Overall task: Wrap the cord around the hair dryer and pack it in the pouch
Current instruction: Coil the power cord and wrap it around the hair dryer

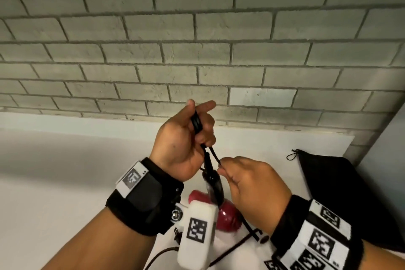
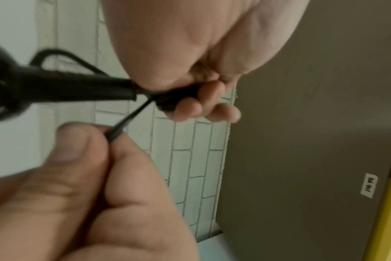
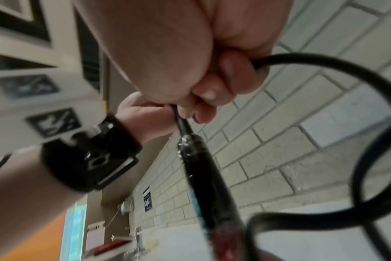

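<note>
My left hand (image 1: pixel 200 126) is raised and grips a small bundle of black cord (image 1: pixel 196 121) in its curled fingers. Below it hangs the hair dryer, with its black handle (image 1: pixel 213 182) up and its red body (image 1: pixel 226 215) down near the white table; I cannot tell whether it touches. My right hand (image 1: pixel 222 167) pinches one cord strand (image 1: pixel 215 155) just under the left hand. In the left wrist view, the right hand's thumb (image 2: pixel 78 146) and forefinger clamp the strand (image 2: pixel 132 116). In the right wrist view, slack cord (image 3: pixel 373 109) loops away. The black pouch (image 1: pixel 333 184) lies flat to the right.
Slack cord (image 1: pixel 232 247) trails over the white table (image 1: pixel 65 171) beneath my wrists. A grey brick wall (image 1: pixel 197 50) stands close behind the table. The pouch's drawstring loop (image 1: pixel 292 155) points toward the wall.
</note>
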`<state>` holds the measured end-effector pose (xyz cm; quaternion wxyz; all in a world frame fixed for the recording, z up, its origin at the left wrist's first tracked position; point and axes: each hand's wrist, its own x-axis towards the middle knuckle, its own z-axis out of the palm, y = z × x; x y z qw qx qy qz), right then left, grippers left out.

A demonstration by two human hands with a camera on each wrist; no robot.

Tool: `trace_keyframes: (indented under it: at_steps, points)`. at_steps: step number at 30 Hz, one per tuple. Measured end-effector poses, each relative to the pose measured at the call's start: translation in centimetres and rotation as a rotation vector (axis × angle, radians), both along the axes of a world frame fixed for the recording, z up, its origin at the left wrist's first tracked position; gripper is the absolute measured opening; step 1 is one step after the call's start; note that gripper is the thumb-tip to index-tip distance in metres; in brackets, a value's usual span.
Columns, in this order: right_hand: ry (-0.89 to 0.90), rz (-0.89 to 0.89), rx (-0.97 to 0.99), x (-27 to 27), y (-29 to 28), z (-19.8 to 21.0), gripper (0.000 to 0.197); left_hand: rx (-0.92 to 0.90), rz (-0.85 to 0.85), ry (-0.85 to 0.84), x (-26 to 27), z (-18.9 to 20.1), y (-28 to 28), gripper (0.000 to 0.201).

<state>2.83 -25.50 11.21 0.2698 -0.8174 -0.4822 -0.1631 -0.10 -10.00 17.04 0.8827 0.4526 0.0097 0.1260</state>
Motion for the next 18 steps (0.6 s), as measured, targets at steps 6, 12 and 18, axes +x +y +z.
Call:
trace_keyframes:
  at_steps: [6, 12, 18]
  points:
    - [-0.398, 0.012, -0.251, -1.6, -0.5, 3.5, 0.01, 0.438, 0.143, 0.128, 0.2, -1.6, -1.9, 0.033]
    - [-0.126, 0.212, -0.129, 0.7, -1.2, 8.2, 0.021, 0.669, -0.237, 0.124, -1.0, -1.7, -2.4, 0.05]
    - [0.469, 0.336, 0.257, 3.9, -1.2, 8.3, 0.004, 0.476, -0.505, -0.01, -1.7, -1.1, -1.1, 0.081]
